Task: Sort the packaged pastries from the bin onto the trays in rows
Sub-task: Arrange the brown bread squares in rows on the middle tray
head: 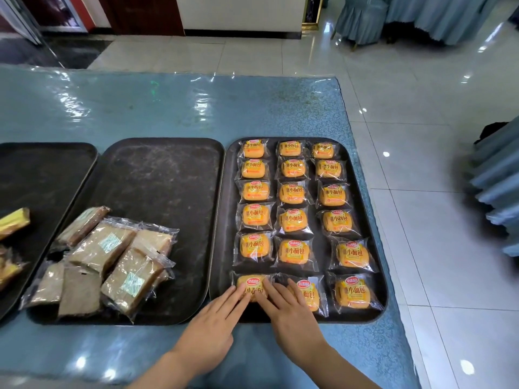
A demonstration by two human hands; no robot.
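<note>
The right-hand black tray holds several orange packaged buns in three neat columns. My left hand and my right hand both lie with straight fingers on the nearest bun of the left column, at the tray's front edge. My right hand also overlaps the bun beside it. The middle black tray carries a loose heap of brown wrapped cake slices at its front left. No bin is visible.
A third black tray at the far left holds yellow wrapped pastries, cut off by the frame. All trays sit on a blue plastic-covered table. White tiled floor and draped chairs lie to the right.
</note>
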